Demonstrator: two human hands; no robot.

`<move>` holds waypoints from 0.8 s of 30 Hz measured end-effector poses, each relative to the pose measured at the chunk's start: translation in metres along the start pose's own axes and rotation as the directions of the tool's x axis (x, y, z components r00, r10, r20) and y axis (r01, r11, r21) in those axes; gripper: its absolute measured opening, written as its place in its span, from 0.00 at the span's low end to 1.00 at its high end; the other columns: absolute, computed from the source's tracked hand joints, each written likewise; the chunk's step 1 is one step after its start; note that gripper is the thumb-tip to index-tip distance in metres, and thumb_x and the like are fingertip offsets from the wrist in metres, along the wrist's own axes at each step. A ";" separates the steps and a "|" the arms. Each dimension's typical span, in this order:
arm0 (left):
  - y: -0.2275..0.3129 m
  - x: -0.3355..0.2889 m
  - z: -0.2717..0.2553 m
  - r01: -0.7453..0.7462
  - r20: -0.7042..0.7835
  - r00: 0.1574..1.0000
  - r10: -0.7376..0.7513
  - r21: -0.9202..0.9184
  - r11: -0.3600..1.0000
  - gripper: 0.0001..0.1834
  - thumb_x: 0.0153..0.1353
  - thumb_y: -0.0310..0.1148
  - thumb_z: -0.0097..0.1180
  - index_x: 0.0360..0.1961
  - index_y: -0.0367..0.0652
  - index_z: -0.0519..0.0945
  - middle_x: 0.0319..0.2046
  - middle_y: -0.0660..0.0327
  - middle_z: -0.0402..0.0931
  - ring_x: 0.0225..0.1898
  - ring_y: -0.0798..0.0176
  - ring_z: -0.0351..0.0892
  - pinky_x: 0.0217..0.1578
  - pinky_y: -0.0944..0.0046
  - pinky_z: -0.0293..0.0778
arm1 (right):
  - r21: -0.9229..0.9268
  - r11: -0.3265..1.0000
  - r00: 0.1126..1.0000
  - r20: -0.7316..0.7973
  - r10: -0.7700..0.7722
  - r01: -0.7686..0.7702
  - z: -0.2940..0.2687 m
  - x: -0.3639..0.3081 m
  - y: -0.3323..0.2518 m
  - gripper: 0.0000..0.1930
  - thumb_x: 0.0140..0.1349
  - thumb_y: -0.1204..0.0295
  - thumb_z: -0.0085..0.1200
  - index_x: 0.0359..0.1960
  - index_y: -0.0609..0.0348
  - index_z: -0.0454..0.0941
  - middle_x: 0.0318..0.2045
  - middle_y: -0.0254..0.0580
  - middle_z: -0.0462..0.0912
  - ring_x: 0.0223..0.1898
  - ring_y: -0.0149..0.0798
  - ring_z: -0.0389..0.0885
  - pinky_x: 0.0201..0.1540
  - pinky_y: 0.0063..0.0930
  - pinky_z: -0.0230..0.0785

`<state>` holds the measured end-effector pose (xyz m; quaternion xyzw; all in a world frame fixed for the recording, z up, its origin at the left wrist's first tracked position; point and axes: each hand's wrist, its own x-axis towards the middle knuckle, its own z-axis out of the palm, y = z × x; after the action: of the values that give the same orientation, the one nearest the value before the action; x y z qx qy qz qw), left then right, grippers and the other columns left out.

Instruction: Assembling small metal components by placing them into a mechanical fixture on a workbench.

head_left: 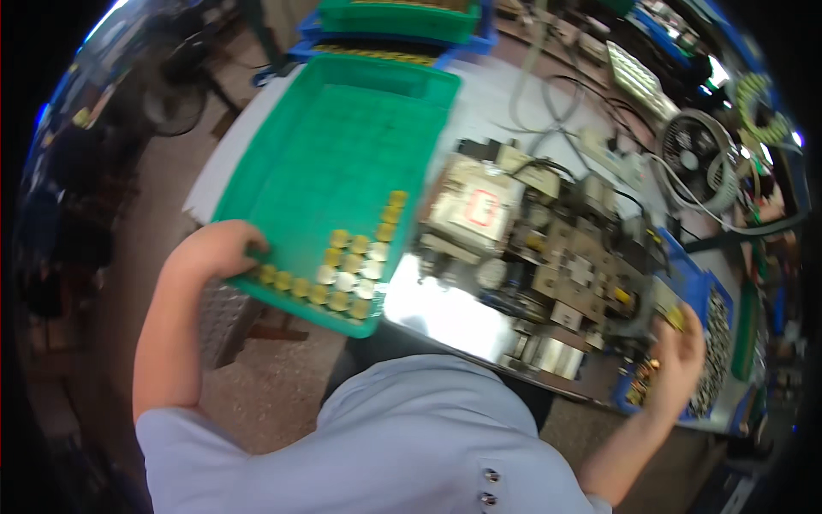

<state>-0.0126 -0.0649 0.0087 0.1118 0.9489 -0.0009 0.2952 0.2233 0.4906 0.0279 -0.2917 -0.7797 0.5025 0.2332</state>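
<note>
My left hand (221, 248) reaches over the near left corner of a green plastic tray (342, 128). Its fingers are curled inside the rim, at the end of a row of small round brass-coloured pieces (300, 287); whatever they hold is hidden and blurred. More of these pieces stand in rows toward the tray's near right corner, some with shiny silvery tops. Far to the right, my right hand (681, 360) is raised beside a metal fixture machine (574, 274), closed around a small yellow brass-coloured piece (676, 318) at the fingertips.
Blue bins at the right hold small copper-coloured parts (640, 381) and many grey metal parts (712, 351). Another green tray (398, 21) sits beyond the first. A small fan (693, 158) and loose cables stand at the back right. A larger fan (171, 103) is at the left.
</note>
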 end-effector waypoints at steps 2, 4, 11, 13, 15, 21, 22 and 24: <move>0.010 -0.008 0.005 -0.037 -0.210 0.977 0.039 0.015 0.999 0.17 0.54 0.26 0.61 0.47 0.43 0.85 0.47 0.56 0.83 0.44 0.51 0.83 0.47 0.55 0.78 | -0.014 0.980 0.972 0.128 -0.195 0.198 0.038 0.003 -0.008 0.23 0.64 0.82 0.59 0.61 0.61 0.76 0.47 0.42 0.83 0.43 0.30 0.81 0.42 0.16 0.71; 0.032 0.001 0.015 -0.119 -0.353 0.930 0.104 -0.021 0.993 0.17 0.56 0.24 0.60 0.48 0.42 0.83 0.48 0.57 0.81 0.43 0.54 0.82 0.45 0.58 0.78 | -0.201 0.876 0.876 0.312 -0.367 0.439 0.061 0.007 -0.019 0.22 0.59 0.82 0.61 0.57 0.61 0.80 0.50 0.43 0.82 0.45 0.36 0.79 0.49 0.25 0.72; 0.148 0.012 0.030 -0.659 -0.811 0.579 0.085 -0.405 0.633 0.16 0.61 0.20 0.55 0.50 0.41 0.82 0.50 0.60 0.77 0.40 0.66 0.76 0.37 0.69 0.71 | -0.297 0.801 0.826 0.415 -0.381 0.519 0.085 0.024 -0.023 0.19 0.59 0.80 0.62 0.53 0.60 0.82 0.49 0.44 0.81 0.48 0.41 0.78 0.52 0.30 0.71; 0.159 0.015 0.036 -0.724 -0.834 0.548 0.070 -0.431 0.539 0.15 0.62 0.19 0.55 0.50 0.40 0.82 0.49 0.61 0.76 0.39 0.70 0.74 0.36 0.71 0.68 | -0.337 0.697 0.752 0.483 -0.449 0.633 0.085 0.030 -0.020 0.19 0.58 0.80 0.62 0.53 0.59 0.82 0.50 0.43 0.81 0.49 0.40 0.77 0.53 0.29 0.70; 0.159 0.019 0.043 -0.719 -0.826 0.561 0.055 -0.452 0.528 0.15 0.62 0.19 0.55 0.50 0.40 0.82 0.49 0.60 0.76 0.39 0.69 0.74 0.36 0.71 0.68 | -0.352 0.703 0.760 0.499 -0.417 0.617 0.086 0.030 -0.025 0.19 0.58 0.80 0.62 0.53 0.59 0.82 0.50 0.43 0.82 0.49 0.41 0.77 0.53 0.30 0.70; 0.157 0.027 0.050 -0.707 -0.803 0.594 0.046 -0.495 0.505 0.15 0.62 0.19 0.55 0.50 0.40 0.82 0.49 0.60 0.76 0.39 0.68 0.74 0.35 0.71 0.68 | -0.385 0.707 0.769 0.532 -0.355 0.593 0.089 0.034 -0.030 0.18 0.57 0.79 0.63 0.51 0.59 0.83 0.49 0.42 0.82 0.51 0.42 0.76 0.56 0.32 0.69; 0.157 0.027 0.051 -0.708 -0.802 0.596 0.051 -0.494 0.505 0.15 0.62 0.19 0.55 0.50 0.40 0.82 0.49 0.60 0.76 0.39 0.68 0.74 0.35 0.71 0.68 | -0.379 0.695 0.757 0.538 -0.372 0.611 0.089 0.035 -0.029 0.17 0.57 0.79 0.63 0.50 0.59 0.83 0.49 0.42 0.82 0.51 0.42 0.76 0.56 0.32 0.68; 0.157 0.027 0.051 -0.706 -0.800 0.598 0.051 -0.496 0.506 0.15 0.62 0.19 0.55 0.50 0.40 0.82 0.49 0.60 0.76 0.38 0.68 0.74 0.35 0.71 0.68 | -0.370 0.682 0.741 0.548 -0.388 0.631 0.091 0.035 -0.029 0.17 0.57 0.79 0.63 0.50 0.60 0.83 0.49 0.42 0.82 0.51 0.42 0.76 0.56 0.32 0.68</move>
<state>0.0282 0.0903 -0.0383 0.1894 0.8261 0.5249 -0.0784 0.1317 0.4462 0.0221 0.0081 -0.9685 0.2277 0.1004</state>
